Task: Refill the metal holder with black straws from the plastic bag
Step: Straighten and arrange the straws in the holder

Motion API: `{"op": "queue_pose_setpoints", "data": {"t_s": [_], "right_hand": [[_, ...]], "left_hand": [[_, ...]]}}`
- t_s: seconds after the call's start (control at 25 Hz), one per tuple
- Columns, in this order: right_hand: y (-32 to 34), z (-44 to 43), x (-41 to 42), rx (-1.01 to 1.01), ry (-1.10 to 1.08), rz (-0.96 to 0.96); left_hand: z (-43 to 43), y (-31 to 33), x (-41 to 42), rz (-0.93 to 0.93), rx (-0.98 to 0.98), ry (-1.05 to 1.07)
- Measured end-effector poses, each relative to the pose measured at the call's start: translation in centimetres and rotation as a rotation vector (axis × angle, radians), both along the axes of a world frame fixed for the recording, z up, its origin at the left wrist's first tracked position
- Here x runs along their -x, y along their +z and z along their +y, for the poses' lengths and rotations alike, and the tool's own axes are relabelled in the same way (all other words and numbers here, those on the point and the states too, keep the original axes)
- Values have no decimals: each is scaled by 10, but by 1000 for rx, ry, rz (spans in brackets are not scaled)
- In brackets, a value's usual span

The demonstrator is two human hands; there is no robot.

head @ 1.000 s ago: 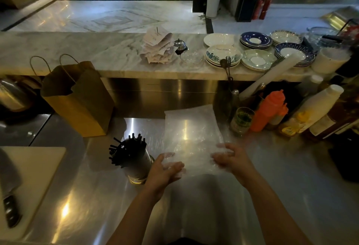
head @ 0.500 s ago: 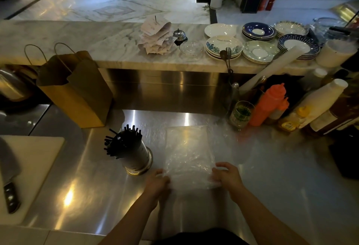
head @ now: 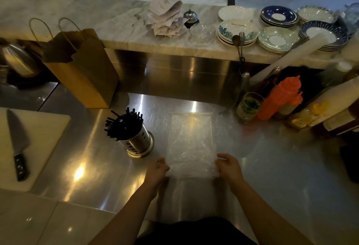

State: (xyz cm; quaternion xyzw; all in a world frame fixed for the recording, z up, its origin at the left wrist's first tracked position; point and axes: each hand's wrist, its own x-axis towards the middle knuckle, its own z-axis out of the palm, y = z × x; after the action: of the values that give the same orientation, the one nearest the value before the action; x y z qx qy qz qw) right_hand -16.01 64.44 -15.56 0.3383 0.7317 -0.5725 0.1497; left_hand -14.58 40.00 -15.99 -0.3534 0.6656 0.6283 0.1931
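A clear plastic bag [head: 191, 141] lies flat on the steel counter [head: 262, 167], with no straws showing inside it. My left hand [head: 157, 170] grips its near left corner and my right hand [head: 229, 168] grips its near right corner. Just left of the bag stands the perforated metal holder [head: 137, 141], packed with black straws [head: 124, 123] that fan out to the left.
A brown paper bag [head: 83, 69] stands behind the holder. At the left a knife [head: 17, 143] lies on a white cutting board [head: 38, 147]. An orange squeeze bottle [head: 279, 97], a glass [head: 248, 106] and other bottles crowd the right. Plates [head: 277, 38] sit on the marble ledge.
The bag was held upright in the air and has been lowered flat onto the counter. Both hands came down toward me with its near edge. The view tilted downward.
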Motion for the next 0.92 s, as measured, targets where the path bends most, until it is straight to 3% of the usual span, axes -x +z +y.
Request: {"op": "queue_pose_setpoints", "data": {"t_s": [0.24, 0.32, 0.48, 0.64, 0.76, 0.92], "right_hand": [[19, -14, 9, -303, 282, 174], [35, -32, 18, -290, 353, 306], [75, -96, 38, -114, 545, 371], [116, -161, 53, -57, 635, 423], [140, -195, 63, -130, 625, 553], [153, -241, 66, -348, 651, 716]], "left_hand": [[-16, 20, -15, 102, -3, 156], [-29, 37, -20, 183, -6, 272], [-77, 76, -21, 383, 236, 378], [-122, 111, -1, 576, 453, 221], [-140, 124, 18, 698, 568, 35], [-163, 118, 45, 785, 511, -279]]}}
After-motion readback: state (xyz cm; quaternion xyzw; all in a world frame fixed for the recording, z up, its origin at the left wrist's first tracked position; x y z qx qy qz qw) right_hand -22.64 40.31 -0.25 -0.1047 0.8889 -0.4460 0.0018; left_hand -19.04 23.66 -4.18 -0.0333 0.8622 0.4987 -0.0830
